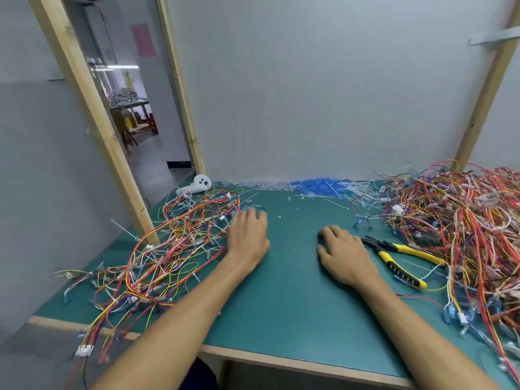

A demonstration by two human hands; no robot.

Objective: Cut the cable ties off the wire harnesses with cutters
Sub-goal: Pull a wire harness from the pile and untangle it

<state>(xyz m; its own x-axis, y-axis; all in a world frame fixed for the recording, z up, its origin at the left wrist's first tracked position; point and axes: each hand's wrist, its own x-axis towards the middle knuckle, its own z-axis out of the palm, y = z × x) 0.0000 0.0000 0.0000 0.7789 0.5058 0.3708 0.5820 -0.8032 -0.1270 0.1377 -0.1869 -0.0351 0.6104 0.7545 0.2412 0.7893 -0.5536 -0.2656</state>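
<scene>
Bench edge: the front edge of the bench (281, 358) runs across the lower view; its right end is cut off by the frame.
Open room: a bare strip of green mat lies between the two piles, and both forearms cross it.
Left pile: loose wire harnesses (183, 237) spread to the left and front edges. Several wires and a white connector (84, 351) hang past the edge.
Right pile: a denser harness heap (455, 220) is cut off at the right of the frame.
Back wall: a grey panel (323, 94) closes the far side. Cut cable ties (318, 185), blue and white, lie heaped along its foot.
Left side: a wooden post (92, 130) stands at the bench corner, with an open doorway (132, 108) beyond it.
Left grip (249, 237): palm down, fingers straight, touching the rim of the left pile; nothing is held.
Right grip (343, 254): palm down on the mat, fingers loosely bent, empty.
Cutters (382, 249): yellow-handled, flat on the mat just beside the right grip, jaws pointing left, handle ends against the right pile.
Hard to read: individual uncut ties within either pile; a white device (198, 184) at the back left, type unclear.
</scene>
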